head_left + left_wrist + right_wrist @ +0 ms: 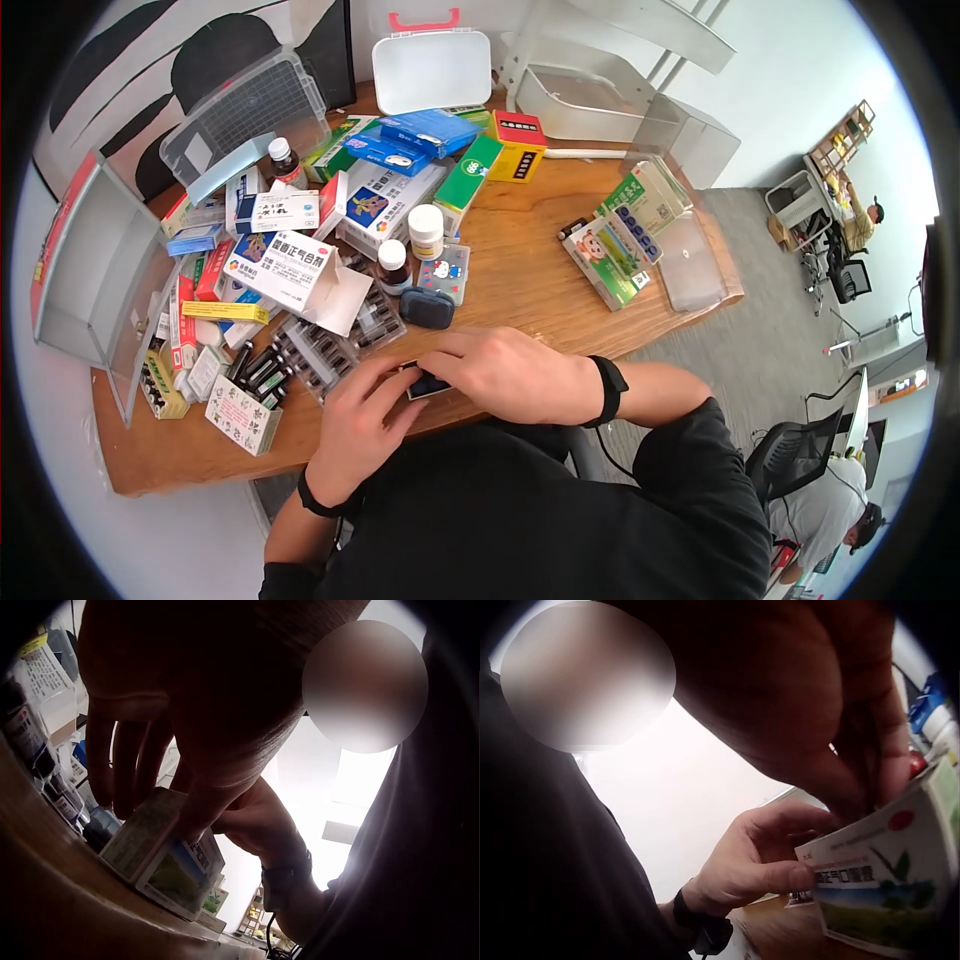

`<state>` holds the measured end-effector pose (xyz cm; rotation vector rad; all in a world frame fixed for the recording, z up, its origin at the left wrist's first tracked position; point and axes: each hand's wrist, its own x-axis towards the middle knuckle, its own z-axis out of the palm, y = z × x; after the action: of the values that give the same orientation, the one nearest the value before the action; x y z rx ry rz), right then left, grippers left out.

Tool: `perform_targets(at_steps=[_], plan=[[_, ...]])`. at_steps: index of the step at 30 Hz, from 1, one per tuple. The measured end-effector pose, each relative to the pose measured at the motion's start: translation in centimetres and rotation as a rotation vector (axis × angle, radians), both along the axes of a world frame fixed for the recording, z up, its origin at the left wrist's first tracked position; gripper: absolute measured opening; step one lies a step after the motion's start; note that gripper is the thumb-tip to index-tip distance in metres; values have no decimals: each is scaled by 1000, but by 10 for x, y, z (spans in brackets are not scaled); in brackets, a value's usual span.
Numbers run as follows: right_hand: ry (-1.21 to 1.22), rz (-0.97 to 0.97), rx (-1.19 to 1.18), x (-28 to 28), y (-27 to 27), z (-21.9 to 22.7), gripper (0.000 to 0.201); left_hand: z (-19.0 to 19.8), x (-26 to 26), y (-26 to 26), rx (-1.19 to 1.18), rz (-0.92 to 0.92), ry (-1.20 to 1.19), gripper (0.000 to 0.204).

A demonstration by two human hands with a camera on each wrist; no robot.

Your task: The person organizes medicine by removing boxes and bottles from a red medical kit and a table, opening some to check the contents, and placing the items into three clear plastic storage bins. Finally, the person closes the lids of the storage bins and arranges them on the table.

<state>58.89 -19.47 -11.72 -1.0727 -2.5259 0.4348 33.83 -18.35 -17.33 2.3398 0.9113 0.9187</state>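
Note:
A small medicine box (877,889), white with a green landscape and leaves on its front, stands close over the near table edge. My left hand (362,415) grips it from the side, thumb on the printed front in the right wrist view. From above, my right hand (510,368) reaches to the box's top, fingertips bent down at the opening and partly hidden. Something dark (428,384) shows in that opening in the head view. I cannot tell whether the right fingers pinch it. A dark blue zip case (427,308) lies just beyond the hands.
Medicine boxes, including a large white one (280,268), crowd the left of the wooden table (530,270), with several dark vials (262,372). Two white-capped bottles (426,232) stand centrally. Right lie a green-white box (600,268) and a dark blister tray (637,236). Clear containers (690,265) stand around.

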Motion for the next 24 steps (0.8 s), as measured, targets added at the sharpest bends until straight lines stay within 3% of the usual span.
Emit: perform_targets(at_steps=[3, 5, 8, 10, 12, 16, 18, 24], plan=[[111, 1, 29, 14, 14, 0, 21, 2, -1, 0, -19, -6, 7, 39], [273, -166, 102, 38, 39, -3, 19, 1, -2, 0, -23, -6, 5, 39], [-81, -471, 276, 93, 80, -12, 13, 1, -1, -1, 7, -10, -11, 38], [-224, -501, 295, 127, 96, -31, 13, 0, -2, 0, 28, -15, -21, 37], [-808, -623, 250, 136, 101, -35, 10, 0, -2, -1, 33, -10, -22, 37], [-947, -675, 214, 130, 105, -46, 6, 1, -1, -2, 26, -3, -22, 36], [-958, -659, 38, 130, 110, -51, 7, 1, 0, -1, 56, -3, -25, 37], [-921, -674, 103, 121, 101, -51, 6, -4, 0, 2, 97, -2, -26, 39]])
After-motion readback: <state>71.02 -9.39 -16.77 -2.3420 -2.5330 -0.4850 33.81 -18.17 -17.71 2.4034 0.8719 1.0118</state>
